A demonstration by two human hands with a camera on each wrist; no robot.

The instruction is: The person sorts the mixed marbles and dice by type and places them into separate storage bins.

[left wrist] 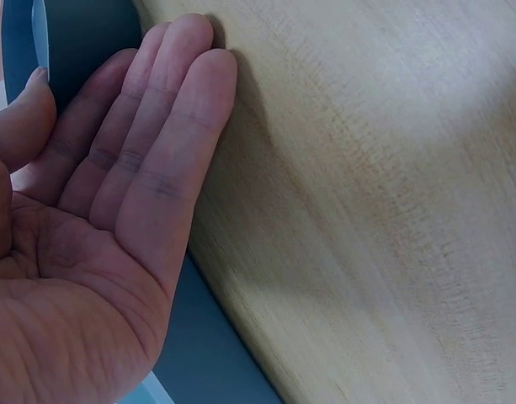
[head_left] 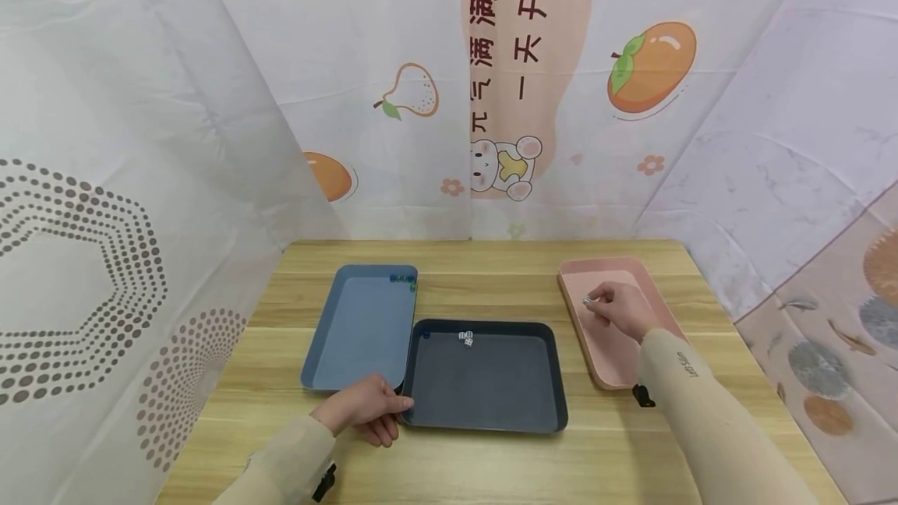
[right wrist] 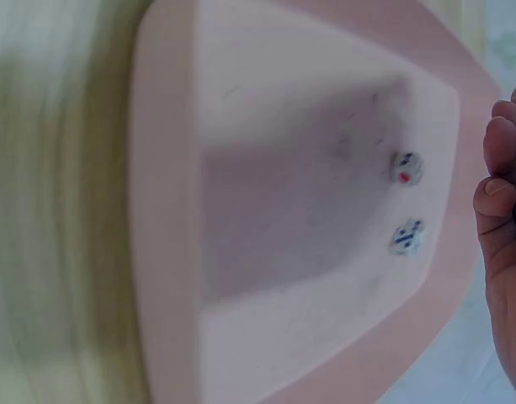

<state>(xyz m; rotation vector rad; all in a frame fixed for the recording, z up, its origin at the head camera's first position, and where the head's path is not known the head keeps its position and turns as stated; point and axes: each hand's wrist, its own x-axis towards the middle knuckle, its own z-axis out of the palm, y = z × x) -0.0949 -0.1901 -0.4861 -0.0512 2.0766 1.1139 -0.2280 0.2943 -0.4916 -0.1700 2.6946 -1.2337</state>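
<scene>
A dark grey tray lies mid-table; three white dice and a small blue piece sit along its far side. My left hand holds this tray's near-left corner, thumb over the rim and fingers outside; in the left wrist view the fingers are nearly straight. Above a pink tray, my right hand pinches a white die between thumb and fingertips. Two dice lie on the pink tray's floor in the right wrist view; the head view does not show them.
To the left lies a blue tray with several small blue and green pieces in its far right corner. Its right side is close to the dark tray. A wooden table bears all three trays, and printed curtains hang behind it.
</scene>
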